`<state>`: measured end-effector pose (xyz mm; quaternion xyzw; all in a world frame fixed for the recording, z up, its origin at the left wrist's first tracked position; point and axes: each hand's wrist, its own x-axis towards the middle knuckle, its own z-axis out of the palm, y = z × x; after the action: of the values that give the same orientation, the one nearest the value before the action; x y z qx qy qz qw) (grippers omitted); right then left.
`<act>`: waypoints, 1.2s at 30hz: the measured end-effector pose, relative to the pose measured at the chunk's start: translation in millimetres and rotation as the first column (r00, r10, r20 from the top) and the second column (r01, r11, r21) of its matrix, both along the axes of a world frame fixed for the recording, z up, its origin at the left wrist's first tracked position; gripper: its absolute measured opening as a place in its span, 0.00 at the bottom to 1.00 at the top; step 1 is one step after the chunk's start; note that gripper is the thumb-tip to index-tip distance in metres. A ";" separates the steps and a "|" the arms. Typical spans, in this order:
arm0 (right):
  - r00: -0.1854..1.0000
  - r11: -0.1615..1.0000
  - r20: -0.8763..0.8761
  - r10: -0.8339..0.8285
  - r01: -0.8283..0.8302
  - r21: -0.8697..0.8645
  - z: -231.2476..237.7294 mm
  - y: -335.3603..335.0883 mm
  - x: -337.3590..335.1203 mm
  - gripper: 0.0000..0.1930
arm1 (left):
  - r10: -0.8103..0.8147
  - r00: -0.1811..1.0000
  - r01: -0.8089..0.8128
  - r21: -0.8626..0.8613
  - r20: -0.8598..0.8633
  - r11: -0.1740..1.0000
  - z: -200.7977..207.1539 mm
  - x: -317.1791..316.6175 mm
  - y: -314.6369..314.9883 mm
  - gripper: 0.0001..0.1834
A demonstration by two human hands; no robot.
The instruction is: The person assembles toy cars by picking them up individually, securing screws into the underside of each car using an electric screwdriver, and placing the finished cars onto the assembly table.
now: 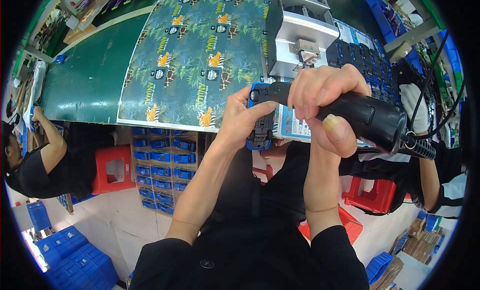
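"Blue body, black underside turned up: where is that toy car (260,132) of yours?"

"Over the near edge of your bench (95,92), in your left hand (242,115). Your fingers are grasping its sides, thumb laid across the underside."

"And your right hand (327,92)?"

"Clenched around a black power driver (365,117), nose pointing left at the car's far end. Whether the bit touches it, you cannot tell; the tip is hidden."

"What else is around you?"

"An animal-print sheet (185,65) covers your bench to the left, a silver metal machine (306,32) stands just beyond your right hand, and rows of blue cars (161,157) sit below the bench on your left."
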<state>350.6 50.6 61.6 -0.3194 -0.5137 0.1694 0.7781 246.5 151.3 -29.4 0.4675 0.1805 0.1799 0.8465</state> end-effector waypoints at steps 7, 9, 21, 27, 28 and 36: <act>1.000 1.000 -0.013 -0.018 0.018 0.000 4.1 -11.0 -7.9 0.14 | -0.004 0.999 0.003 0.038 0.031 0.999 0.1 -2.3 -4.1 0.12; 0.999 1.000 -0.033 -0.018 0.018 -0.011 5.9 -13.4 -9.8 0.14 | -0.003 0.999 0.001 0.039 0.041 0.999 0.4 -2.3 -5.5 0.13; 0.970 0.965 0.021 -0.241 0.238 0.109 3.2 -75.3 1.5 0.20 | 0.089 0.989 -0.118 0.993 0.117 0.008 46.9 8.6 65.4 0.35; 0.973 0.976 -0.090 -0.212 0.215 0.029 -20.0 -73.7 -4.2 0.19 | 0.073 0.985 0.171 0.816 -0.157 -0.552 10.6 -12.8 114.7 0.50; 0.972 0.976 -0.096 -0.214 0.217 0.018 -20.6 -73.9 -4.1 0.19 | 0.088 0.992 0.125 0.820 -0.091 -0.559 8.0 -19.8 125.7 0.50; 0.979 0.984 -0.101 -0.179 0.178 -0.021 -31.6 -60.8 3.7 0.18 | 0.608 0.794 0.384 0.767 0.011 -0.515 17.9 -155.0 282.8 0.55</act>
<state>354.4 -10.2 30.0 -0.3596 -0.4413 0.1183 0.8136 91.5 434.1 -11.4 0.9403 0.2273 0.2107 -0.1409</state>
